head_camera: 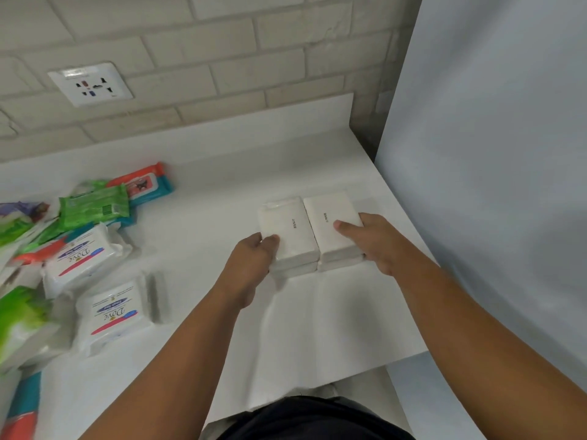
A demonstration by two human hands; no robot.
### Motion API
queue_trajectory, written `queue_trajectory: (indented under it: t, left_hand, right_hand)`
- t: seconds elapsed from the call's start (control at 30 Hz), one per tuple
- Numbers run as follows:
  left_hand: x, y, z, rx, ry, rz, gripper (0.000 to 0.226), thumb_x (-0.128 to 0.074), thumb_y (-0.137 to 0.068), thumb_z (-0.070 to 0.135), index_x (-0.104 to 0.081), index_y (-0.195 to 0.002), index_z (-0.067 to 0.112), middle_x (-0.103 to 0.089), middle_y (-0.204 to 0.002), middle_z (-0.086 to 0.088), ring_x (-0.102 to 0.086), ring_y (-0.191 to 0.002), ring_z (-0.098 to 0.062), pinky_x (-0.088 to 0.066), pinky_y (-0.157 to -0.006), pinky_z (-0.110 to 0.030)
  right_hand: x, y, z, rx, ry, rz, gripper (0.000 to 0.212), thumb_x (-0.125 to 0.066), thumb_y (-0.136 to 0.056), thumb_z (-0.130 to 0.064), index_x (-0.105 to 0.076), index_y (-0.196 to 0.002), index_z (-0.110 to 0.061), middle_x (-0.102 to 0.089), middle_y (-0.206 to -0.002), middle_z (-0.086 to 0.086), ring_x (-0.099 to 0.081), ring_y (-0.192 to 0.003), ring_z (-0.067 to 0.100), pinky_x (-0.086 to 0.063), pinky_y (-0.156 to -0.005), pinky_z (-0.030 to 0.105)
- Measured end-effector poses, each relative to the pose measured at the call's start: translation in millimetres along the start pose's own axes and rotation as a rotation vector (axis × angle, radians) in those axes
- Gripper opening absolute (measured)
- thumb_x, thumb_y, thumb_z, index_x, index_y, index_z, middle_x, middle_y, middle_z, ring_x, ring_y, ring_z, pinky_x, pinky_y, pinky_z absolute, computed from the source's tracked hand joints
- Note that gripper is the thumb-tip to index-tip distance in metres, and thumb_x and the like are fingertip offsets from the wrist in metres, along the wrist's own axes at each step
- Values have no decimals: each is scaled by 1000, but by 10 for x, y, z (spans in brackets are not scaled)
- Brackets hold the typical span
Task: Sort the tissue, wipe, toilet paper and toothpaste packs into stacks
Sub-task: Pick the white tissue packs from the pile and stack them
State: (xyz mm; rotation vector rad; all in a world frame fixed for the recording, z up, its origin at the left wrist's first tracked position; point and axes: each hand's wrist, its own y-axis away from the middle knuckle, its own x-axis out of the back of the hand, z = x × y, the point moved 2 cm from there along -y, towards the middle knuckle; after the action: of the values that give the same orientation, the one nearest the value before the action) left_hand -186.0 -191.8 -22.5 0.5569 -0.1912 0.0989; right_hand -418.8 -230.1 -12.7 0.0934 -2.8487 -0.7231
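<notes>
The left hand curls around the near left corner of a two-high stack of plain white rectangular tissue packs, thumb on top. The right hand clasps a matching second stack that touches the first on its right. Both stand on the white countertop near its right edge, well apart from the white Dove wipe packs and green plastic wipe packs heaped at the left.

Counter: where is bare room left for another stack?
Bare counter lies between the white packs and the brick wall, and between them and the Dove packs. The left edge is crowded with a colourful pile.
</notes>
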Motion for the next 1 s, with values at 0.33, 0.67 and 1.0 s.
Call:
queue_trajectory:
  t: [0.33, 0.67, 1.0]
  left_hand:
    - [56, -72, 149, -6, 5, 86, 26, -53, -76, 38, -38, -71, 17, -31, -77, -6, -29, -75, -22, -31, -75, -36]
    - [372, 170, 93, -71, -17, 219, 51, -58, -94, 48, -64, -122, 6, -65, -123, -12, -59, -114, -32, -44, -98, -38]
    - [1632, 1143, -439, -333, -137, 465, 28, -62, -96, 30, -67, -124, 28, -69, -112, 18, -64, -100, 5, -53, -93, -25]
  right_hand:
    - [-110, -158, -194, 14, 65, -23, 38, -70, -89, -42, -67, -119, -18, -71, -107, -1, -66, -103, 22, -51, -99, 46]
    - [-372, 151, -525, 284, 446, 229, 71, -62, -94, -38, -29, -154, -19, -41, -154, 3, -41, -139, 25, -35, -109, 31]
    - [-2106, 1111, -386, 659, 464, -49, 33, -63, -94, -26, -62, -127, -20, -62, -130, -10, -53, -123, 5, -31, -95, 3]
